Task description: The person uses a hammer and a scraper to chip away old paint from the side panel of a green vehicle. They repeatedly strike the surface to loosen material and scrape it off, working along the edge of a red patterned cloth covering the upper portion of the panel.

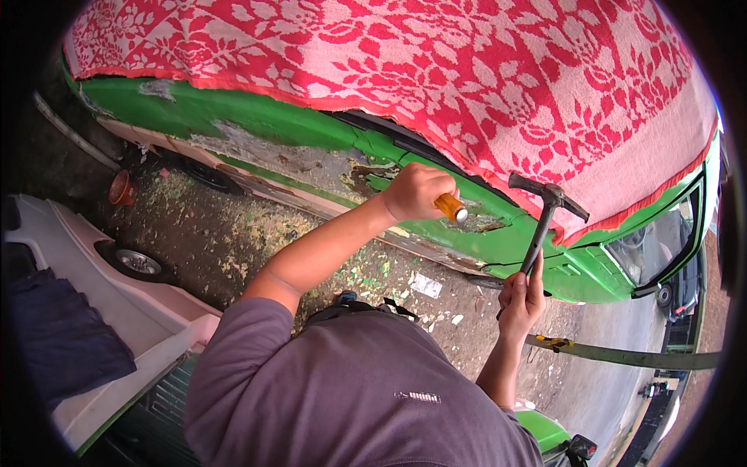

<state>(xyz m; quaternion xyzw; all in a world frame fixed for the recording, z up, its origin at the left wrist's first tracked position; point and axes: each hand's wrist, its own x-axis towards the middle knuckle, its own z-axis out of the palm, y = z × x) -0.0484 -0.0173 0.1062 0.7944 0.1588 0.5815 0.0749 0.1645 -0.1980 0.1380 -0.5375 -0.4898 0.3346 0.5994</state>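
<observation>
My left hand (419, 192) is closed around the amber handle (450, 207) of a hand tool with a metal end cap. The rest of that tool is hidden behind my fist, so its kind is unclear. It is close to a green vehicle's side panel (432, 230), where paint is broken away and rusty, bare patches show. On the right, my right hand (521, 306) grips the dark shaft of a hammer (551, 195). The hammer is raised, its head well above my fingers and in front of a draped cloth. One end of the head is blunt, the other tapers.
A red and pink leaf-patterned cloth (467, 76) covers the vehicle's upper part. Paint flakes litter the ground (373, 271). At left stand an orange pot (123, 188) and a pale vehicle (146, 298) with dark fabric (67, 338) on it. A curved bar (624, 355) crosses at right.
</observation>
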